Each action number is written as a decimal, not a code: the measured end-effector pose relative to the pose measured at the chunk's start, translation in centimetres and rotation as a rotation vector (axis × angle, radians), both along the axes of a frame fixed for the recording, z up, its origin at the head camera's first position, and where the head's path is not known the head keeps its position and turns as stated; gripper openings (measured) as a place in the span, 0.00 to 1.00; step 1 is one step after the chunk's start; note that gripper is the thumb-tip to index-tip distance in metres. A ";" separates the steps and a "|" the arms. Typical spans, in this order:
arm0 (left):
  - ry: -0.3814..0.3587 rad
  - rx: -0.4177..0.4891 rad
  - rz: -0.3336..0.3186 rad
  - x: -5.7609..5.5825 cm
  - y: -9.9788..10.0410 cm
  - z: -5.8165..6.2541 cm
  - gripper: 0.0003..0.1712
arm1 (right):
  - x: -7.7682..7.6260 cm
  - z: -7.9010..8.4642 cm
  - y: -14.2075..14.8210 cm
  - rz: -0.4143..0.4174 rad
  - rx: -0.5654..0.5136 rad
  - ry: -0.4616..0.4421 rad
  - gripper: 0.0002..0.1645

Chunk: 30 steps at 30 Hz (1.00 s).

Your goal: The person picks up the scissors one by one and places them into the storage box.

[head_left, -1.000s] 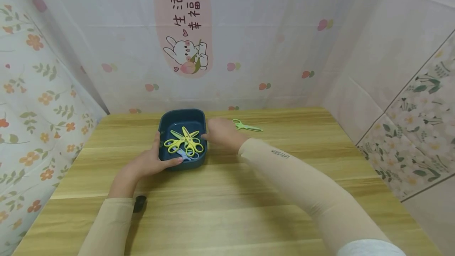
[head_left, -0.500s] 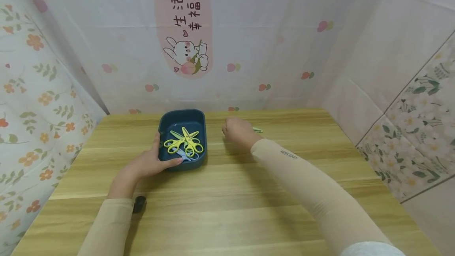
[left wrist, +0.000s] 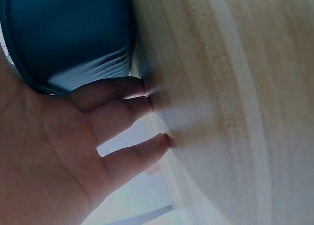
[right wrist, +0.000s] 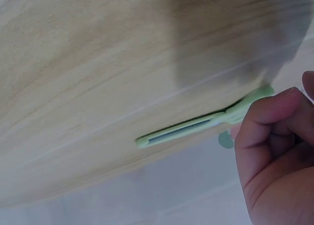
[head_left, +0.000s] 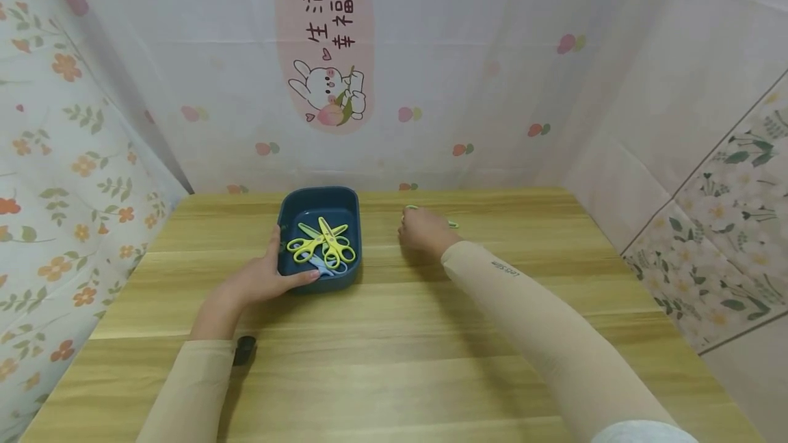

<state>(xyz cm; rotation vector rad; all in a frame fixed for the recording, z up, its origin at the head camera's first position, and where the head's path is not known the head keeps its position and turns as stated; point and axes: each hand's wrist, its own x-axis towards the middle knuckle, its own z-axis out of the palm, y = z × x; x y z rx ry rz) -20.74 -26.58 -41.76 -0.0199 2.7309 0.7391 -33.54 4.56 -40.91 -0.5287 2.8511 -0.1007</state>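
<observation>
My left hand (head_left: 267,279) lies against the left and near sides of a dark blue bin (head_left: 360,251), thumb on the near rim. In the left wrist view its straight fingers (left wrist: 130,163) reach down to the tabletop. Inside the bin lie several pairs of yellow, green and blue scissors (head_left: 323,245), piled crosswise. My right hand (head_left: 425,230) is over light green scissors (right wrist: 181,131) on the table to the bin's right. Its fingers (right wrist: 255,131) are bent close to the handles, partly hiding them; whether they grip them I cannot tell.
The wooden tabletop (head_left: 394,361) runs back to a curtain (head_left: 480,87) printed with fruit and a rabbit. A flowered curtain (head_left: 68,156) hangs at the left, and a panel (head_left: 726,224) borders the right. A black object (head_left: 244,351) shows beside my left wrist.
My right hand has moved right from the bin's edge to the green scissors. The left hand stays at the bin, and the piled scissors have not moved.
</observation>
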 end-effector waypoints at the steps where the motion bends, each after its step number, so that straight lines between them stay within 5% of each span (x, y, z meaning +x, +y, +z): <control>1: 0.000 -0.001 -0.002 0.0 0.0 0.0 0.79 | -0.1 0.0 0.1 -0.011 -0.006 -0.003 0.19; 15: 0.000 -0.010 0.007 0.0 0.0 0.0 0.79 | 0.8 -0.8 0.5 0.087 0.081 0.043 0.19; 24: -0.001 -0.006 0.011 0.1 0.0 -0.2 0.79 | 5.4 -1.4 0.7 0.244 0.043 0.100 0.17; 30: 0.010 -0.004 0.006 0.0 -0.1 -0.1 0.79 | 8.3 -1.6 2.9 0.247 -0.016 0.104 0.16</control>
